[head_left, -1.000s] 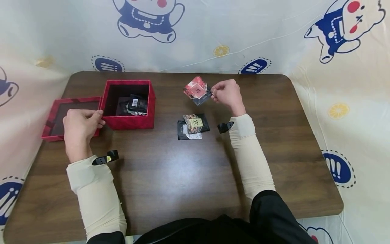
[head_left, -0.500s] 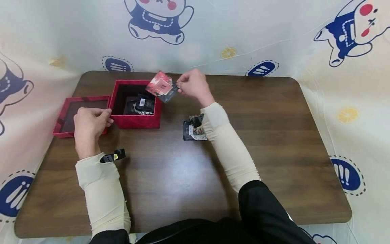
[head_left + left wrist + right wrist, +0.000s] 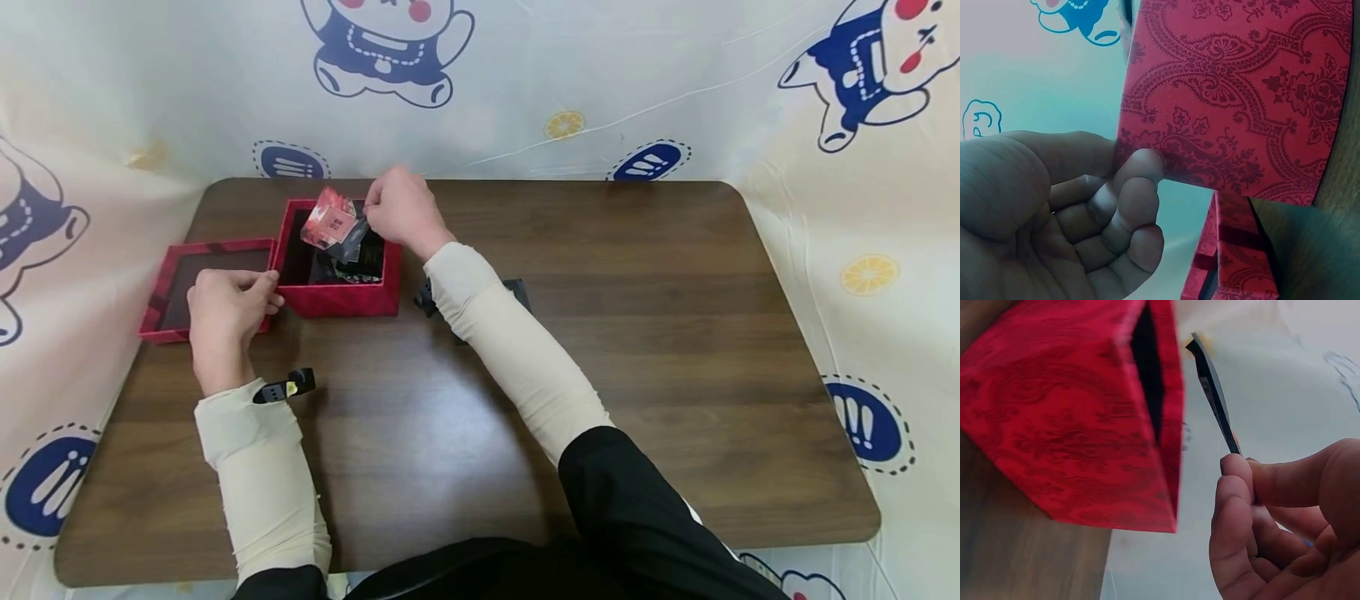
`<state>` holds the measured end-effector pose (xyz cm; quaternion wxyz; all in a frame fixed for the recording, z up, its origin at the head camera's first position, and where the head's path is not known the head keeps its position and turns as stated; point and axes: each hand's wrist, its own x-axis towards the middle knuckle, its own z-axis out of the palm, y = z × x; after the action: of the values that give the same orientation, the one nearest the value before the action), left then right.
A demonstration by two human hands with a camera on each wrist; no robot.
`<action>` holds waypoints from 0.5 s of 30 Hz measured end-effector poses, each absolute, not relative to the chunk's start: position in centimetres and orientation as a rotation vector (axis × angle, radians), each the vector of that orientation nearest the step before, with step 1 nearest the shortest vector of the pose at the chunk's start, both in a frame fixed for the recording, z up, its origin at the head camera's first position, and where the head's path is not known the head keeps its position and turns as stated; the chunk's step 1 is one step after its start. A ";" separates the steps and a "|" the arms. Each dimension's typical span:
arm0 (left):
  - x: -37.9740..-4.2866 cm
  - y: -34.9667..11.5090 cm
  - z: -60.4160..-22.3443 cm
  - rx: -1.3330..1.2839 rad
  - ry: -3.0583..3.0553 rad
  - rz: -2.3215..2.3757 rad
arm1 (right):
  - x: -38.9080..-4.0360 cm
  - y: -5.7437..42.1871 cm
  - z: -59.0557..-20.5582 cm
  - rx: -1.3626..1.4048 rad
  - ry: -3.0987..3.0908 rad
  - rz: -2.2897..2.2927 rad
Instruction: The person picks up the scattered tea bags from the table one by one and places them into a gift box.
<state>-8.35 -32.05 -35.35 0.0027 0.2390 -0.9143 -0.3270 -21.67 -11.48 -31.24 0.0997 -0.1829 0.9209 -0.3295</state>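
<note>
From the head view, my right hand [image 3: 405, 208] pinches a red packet [image 3: 328, 218] at its edge and holds it above the opening of the red box [image 3: 337, 302]. My left hand [image 3: 228, 312] grips the box's near-left corner, in front of the tray-like lid [image 3: 174, 292]. Black packets [image 3: 366, 258] lie toward the box's right side; the left looks roomier. My right sleeve [image 3: 517, 358] partly hides something dark [image 3: 519, 292] on the table [image 3: 712, 350]. I judge the step in hand as placing this packet inside; the next move would call for lowering it clear of the rim, then loosening my pinch.

In the left wrist view, thumb and fingertips are narrow on the box's edge, steadying it, I think; the lid shows beyond.

In the right wrist view, thumb and forefinger hold the packet edge-on, apart from the rim, with room between. A tilt could snag a corner there.
</note>
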 end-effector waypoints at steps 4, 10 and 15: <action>-8.2 -32.1 -35.2 0.762 -2.866 -1.040 | -21.6 -12.9 -31.7 -0.583 2.766 -0.770; -8.0 -32.1 -35.2 0.761 -2.860 -1.048 | -21.2 -14.8 -32.4 -0.632 2.803 -0.466; -8.1 -32.1 -35.4 0.741 -2.862 -1.042 | -21.0 -15.1 -32.7 -0.647 2.829 -0.418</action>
<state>-8.15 -32.15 -35.38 0.0036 0.2365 -0.9129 -0.3325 -21.03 -15.10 -32.72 0.1046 -0.2195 0.9596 -0.1417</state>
